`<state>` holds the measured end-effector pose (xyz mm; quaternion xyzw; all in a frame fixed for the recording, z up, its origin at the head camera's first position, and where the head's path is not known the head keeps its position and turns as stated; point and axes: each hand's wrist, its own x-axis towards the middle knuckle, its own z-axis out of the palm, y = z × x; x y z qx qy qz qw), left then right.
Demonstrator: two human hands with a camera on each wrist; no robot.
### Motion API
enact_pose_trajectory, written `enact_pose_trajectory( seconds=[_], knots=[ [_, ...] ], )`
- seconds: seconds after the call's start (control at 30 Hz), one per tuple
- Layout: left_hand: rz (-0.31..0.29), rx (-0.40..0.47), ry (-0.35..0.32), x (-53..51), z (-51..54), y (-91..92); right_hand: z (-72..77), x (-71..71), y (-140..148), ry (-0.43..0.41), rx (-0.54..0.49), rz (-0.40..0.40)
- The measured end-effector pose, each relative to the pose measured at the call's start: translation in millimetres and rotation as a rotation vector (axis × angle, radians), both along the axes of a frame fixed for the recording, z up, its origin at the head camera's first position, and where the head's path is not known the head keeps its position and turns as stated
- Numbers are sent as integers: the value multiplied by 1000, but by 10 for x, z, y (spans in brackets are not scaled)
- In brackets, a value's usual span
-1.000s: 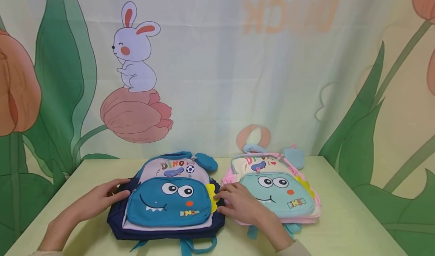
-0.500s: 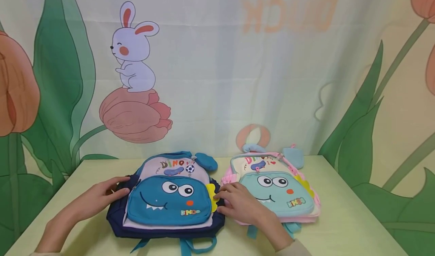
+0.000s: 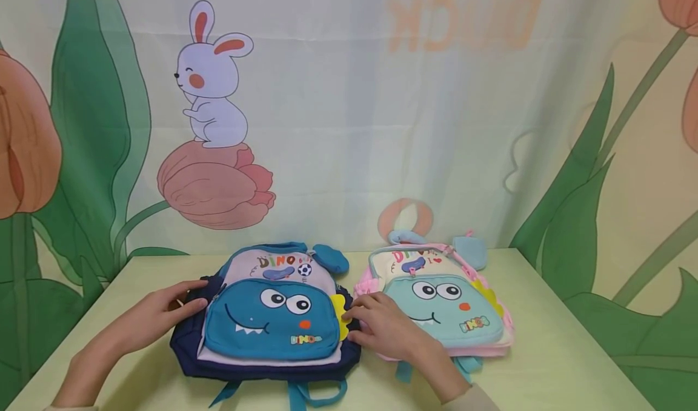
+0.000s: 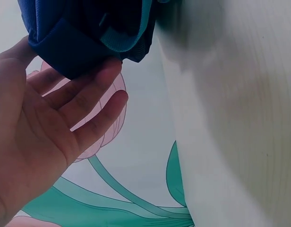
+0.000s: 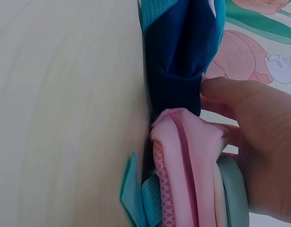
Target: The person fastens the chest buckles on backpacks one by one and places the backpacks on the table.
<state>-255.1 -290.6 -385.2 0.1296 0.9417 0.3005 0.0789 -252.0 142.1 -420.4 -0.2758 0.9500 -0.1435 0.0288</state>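
Note:
A blue backpack (image 3: 272,317) with a cartoon dinosaur face lies face up on the table, left of centre. My left hand (image 3: 163,311) rests against its left side, and the left wrist view shows that hand's long fingers (image 4: 91,97) extended loosely by the navy fabric. On the opposite side, my right hand (image 3: 384,323) touches the edge near the yellow spikes (image 3: 340,317). The right thumb (image 5: 223,90) meets the navy side panel in the right wrist view; other right fingertips are partly hidden. Close beside lies a pink and mint backpack (image 3: 444,311), under my right wrist.
Pale yellow-green cloth covers the table (image 3: 556,350). A printed curtain (image 3: 327,126) with a rabbit and tulips hangs behind it. Teal straps (image 3: 327,394) trail toward the front from under the blue backpack. A mint flap (image 3: 470,252) sticks out at the pink backpack's top.
The head view has shifted very slightly. Both hands stay at the sides of the blue backpack, and the two backpacks lie practically where they were.

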Motion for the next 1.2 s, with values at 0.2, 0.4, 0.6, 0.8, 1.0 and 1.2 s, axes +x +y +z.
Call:
enact_pose_trajectory(
  seconds=[0.2,0.4,0.6,0.8,1.0,1.2],
  knots=[
    [-3,0,19,26,48,21,-3,3,-3,-10,4,-8],
    [0,5,36,55,94,59,-10,6,-2,0,8,-4],
    [-4,9,58,68,116,73,-16,4,1,3,15,-1],
    [-6,16,77,100,171,104,-18,10,1,13,24,-3],
    [2,16,89,114,195,135,-18,8,-6,12,33,-7],
    [6,24,117,126,215,164,-19,13,-5,19,37,-4]
  ],
)
